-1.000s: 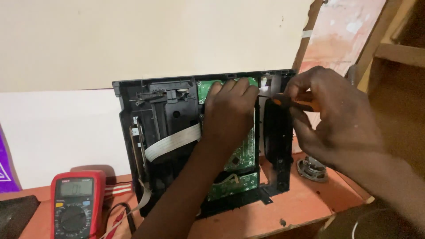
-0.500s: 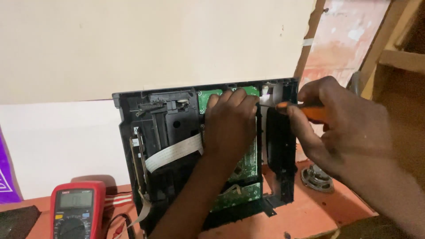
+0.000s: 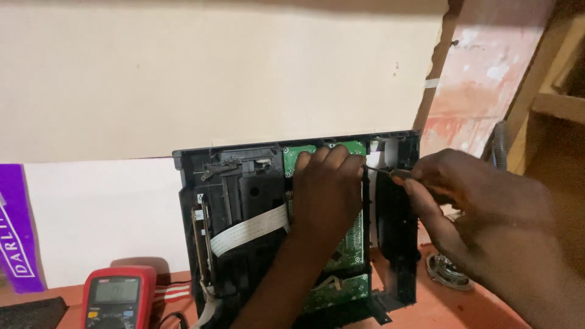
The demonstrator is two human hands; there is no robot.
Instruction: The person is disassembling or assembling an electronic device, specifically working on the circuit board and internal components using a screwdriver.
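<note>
Black plastic device chassis, opened and stood upright on the reddish wooden bench, leans against the cream wall near the middle of the view.

At far left a purple strip hangs on the wall, and one red handheld multimeter with a grey screen lies on the bench just beside the chassis's lower left corner. Inside the chassis, one white flat ribbon cable runs slantwise from the left rail toward the green circuit board, which shows in two parts, an upper and a lower.

The left hand lies flat on the upper board, fingers curled and pressed together over its top edge, holding the chassis steady. To its right, the right hand is closed round a slim screwdriver, pinching the handle between thumb and fingers; the thin shaft points left, its tip at the board's right edge beside the left fingertips. One small round metal part rests on the bench below the right hand.
</note>
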